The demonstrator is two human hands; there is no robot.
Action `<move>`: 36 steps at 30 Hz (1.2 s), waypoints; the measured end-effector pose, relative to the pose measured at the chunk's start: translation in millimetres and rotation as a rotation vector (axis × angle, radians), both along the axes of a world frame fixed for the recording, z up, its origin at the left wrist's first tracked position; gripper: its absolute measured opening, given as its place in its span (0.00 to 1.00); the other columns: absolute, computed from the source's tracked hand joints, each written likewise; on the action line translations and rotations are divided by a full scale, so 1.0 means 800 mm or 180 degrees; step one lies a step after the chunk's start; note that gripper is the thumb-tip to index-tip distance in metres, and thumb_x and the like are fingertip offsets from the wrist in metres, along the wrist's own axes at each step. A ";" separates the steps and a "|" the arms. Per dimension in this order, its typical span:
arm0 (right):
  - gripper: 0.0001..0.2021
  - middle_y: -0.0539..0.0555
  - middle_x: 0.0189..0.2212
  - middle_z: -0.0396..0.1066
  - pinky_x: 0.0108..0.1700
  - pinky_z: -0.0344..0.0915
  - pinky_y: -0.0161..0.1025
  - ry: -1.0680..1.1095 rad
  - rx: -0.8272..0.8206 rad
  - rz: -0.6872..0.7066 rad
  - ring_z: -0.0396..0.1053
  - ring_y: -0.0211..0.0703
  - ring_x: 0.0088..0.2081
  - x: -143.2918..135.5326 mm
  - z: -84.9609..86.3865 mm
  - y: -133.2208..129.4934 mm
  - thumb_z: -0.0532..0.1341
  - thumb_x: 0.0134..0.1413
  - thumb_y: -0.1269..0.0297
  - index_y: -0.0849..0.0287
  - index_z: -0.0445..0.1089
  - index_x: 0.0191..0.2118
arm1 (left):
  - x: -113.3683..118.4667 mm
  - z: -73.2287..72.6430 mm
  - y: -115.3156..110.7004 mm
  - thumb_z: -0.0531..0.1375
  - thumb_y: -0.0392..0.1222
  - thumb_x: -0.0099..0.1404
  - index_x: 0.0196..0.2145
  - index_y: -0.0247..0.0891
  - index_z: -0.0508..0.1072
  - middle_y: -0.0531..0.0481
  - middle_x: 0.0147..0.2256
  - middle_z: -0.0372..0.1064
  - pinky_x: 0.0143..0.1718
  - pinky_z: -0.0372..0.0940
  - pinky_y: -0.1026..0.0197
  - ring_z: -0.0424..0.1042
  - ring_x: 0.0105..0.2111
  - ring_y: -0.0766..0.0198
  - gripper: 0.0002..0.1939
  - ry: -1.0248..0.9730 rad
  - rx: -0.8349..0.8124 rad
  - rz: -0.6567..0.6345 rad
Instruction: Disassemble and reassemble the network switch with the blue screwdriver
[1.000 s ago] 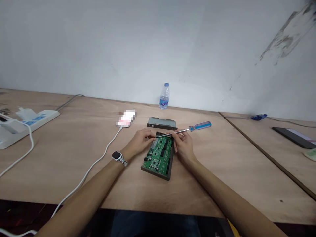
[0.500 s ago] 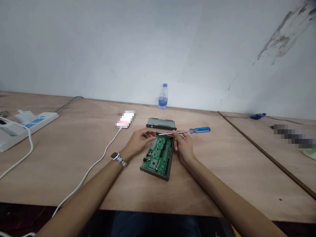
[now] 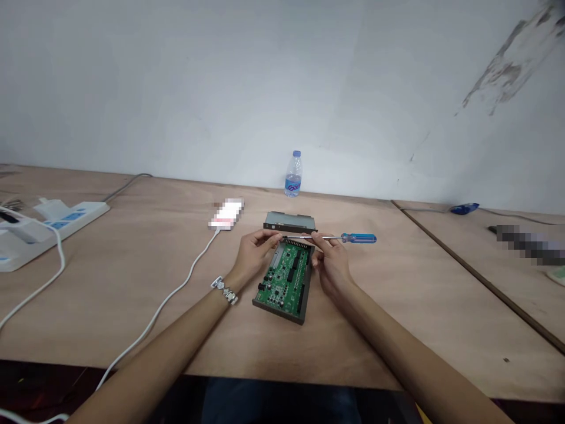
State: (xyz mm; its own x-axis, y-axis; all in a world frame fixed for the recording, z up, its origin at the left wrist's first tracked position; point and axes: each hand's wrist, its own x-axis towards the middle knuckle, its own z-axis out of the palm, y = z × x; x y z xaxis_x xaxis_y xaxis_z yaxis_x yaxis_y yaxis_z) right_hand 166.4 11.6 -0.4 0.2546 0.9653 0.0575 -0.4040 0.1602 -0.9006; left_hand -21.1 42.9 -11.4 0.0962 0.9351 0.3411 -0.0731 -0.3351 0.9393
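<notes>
Pale wall, flaking at upper right, stands behind a brown tabletop. Over the far end of a green circuit board, a screwdriver is held nearly level, its long axis crosswise, blue handle to the right and tip to the left. The right hand is clamped on its shaft. The left hand has thumb and forefinger close together at the tip; whether they grip it, or some tiny part, cannot be told. The board sits in a shallow dark casing, whose long axis runs away from the person, far end leaning right. Just beyond lies a grey panel with a dark front edge. Farther back, a bottle, partly filled with clear liquid, stands upright near the wall. To the left, a pixelated phone joins a white cable; a power strip holding white plugs is cut off by the left edge. At far right, a dark flat object is largely masked by pixelation.
</notes>
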 end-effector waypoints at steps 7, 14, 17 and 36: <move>0.16 0.56 0.41 0.81 0.14 0.56 0.29 0.0431 0.0009 0.0055 0.65 0.29 0.16 -0.005 0.008 -0.002 0.75 0.43 0.58 0.58 0.69 0.32 | 0.003 0.025 -0.002 0.67 0.53 0.62 0.37 0.34 0.81 0.44 0.35 0.79 0.44 0.69 0.57 0.76 0.37 0.58 0.17 -0.0005 0.0250 0.0512; 0.19 0.55 0.40 0.81 0.13 0.56 0.28 0.0448 -0.0111 -0.0043 0.62 0.27 0.14 0.007 0.006 0.002 0.76 0.41 0.57 0.58 0.68 0.33 | -0.036 0.023 0.044 0.65 0.51 0.64 0.38 0.37 0.81 0.41 0.45 0.78 0.49 0.68 0.52 0.75 0.46 0.53 0.14 0.0999 0.0598 0.0671; 0.21 0.54 0.36 0.81 0.12 0.55 0.28 0.0172 -0.0115 -0.0027 0.62 0.28 0.13 0.002 -0.002 0.002 0.74 0.43 0.51 0.58 0.67 0.34 | -0.039 0.012 0.063 0.64 0.45 0.63 0.32 0.38 0.81 0.41 0.46 0.77 0.55 0.64 0.47 0.73 0.48 0.49 0.08 0.2009 0.0889 0.0303; 0.20 0.54 0.34 0.81 0.12 0.55 0.31 -0.0838 0.0404 0.0218 0.63 0.32 0.12 -0.007 -0.011 -0.004 0.71 0.50 0.48 0.56 0.64 0.36 | -0.026 -0.011 0.060 0.58 0.37 0.67 0.37 0.36 0.81 0.41 0.40 0.77 0.47 0.65 0.53 0.73 0.41 0.54 0.11 0.2523 0.1202 0.0072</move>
State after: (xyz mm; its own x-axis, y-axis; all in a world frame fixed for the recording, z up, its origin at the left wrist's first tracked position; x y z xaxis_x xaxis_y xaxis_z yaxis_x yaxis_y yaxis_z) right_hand 160.8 8.4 -8.8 0.1493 0.9606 0.2344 -0.1729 0.2588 -0.9503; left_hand -42.1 90.7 -19.9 0.4187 0.7778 0.4687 0.5642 -0.6273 0.5369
